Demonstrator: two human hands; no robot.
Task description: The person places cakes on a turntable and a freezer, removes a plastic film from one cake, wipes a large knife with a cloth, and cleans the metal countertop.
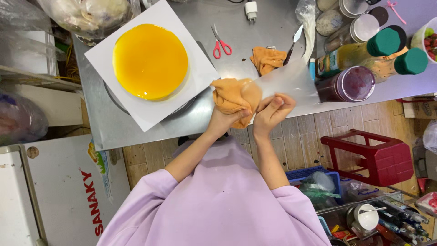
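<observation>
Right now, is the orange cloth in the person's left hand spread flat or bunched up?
Bunched up. The orange cloth sits crumpled in folds in the left hand, pressed against the clear plastic strip that the right hand pinches.

Orange cloth [234,96], crumpled and bunched, held above the worktop's near edge, clear plastic strip [289,82], flat, stretched, touching the cloth

Cake [150,61] glossy yellow-orange on white board [191,54]; cloth [234,95] orange; scissors [221,44] red handles; stool [371,155] red; bottle caps [384,42] green; sleeves [218,205] lilac; table [268,27] grey steel.
</observation>
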